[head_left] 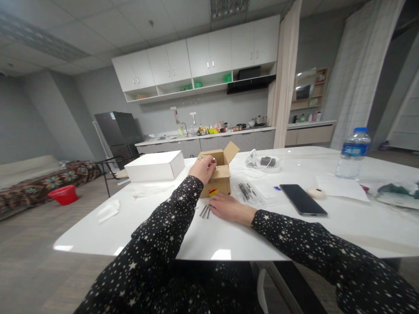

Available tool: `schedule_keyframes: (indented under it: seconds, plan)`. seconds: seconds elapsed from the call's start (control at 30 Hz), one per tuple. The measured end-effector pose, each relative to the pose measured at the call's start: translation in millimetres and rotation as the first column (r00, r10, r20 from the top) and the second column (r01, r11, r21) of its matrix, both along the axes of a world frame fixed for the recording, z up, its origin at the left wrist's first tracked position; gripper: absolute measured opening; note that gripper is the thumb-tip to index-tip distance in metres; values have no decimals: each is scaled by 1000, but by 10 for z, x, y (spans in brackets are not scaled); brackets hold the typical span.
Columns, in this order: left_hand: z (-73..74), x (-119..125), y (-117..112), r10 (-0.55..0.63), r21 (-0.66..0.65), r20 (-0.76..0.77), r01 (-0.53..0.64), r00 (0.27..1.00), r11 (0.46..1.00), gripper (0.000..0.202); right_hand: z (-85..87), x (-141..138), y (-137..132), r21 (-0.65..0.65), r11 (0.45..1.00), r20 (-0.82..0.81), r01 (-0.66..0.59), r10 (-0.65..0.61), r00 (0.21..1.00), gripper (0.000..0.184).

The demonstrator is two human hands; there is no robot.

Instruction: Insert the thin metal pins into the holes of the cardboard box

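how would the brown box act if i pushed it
The box would probably slide easily, as the table looks smooth and glossy. Its raised flap would likely bend or swing if caught. The cardboard looks thin, so a hard shove might dent it.

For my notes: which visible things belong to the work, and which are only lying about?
Likely in use:
open cardboard box, at left hand
metal fasteners, by right hand
perhaps small metal pieces

Likely lying about:
phone
water bottle
white box

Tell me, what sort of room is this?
Most likely a kitchen, perhaps part of a larger shared room: the wall cabinets, the black hood below them and the dark fridge all suggest it.
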State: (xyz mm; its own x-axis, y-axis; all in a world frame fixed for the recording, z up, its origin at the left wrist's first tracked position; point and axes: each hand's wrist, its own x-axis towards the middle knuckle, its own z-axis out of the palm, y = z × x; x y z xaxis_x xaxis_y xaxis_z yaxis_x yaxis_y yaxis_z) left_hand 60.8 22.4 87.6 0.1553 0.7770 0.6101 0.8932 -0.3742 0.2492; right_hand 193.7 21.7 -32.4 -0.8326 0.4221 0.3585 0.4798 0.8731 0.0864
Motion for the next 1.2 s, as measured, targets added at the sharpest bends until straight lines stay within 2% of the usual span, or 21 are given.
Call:
schedule_keyframes:
  seconds: [0.27,0.77,1.2]
  plan:
    - [-29,-43,88,7,46,-62,-4,998,999,14,23,-1,-25,12,1000,-4,-3,3,1000,23]
    - [-40,-57,88,12,37,19,-12,1000,999,13,31,-1,-39,-25,1000,-11,13,-13,1000,22]
    - [-7,-104,53,43,28,-15,-42,999,999,13,22,14,-29,-2,1000,6,11,-11,1000,23]
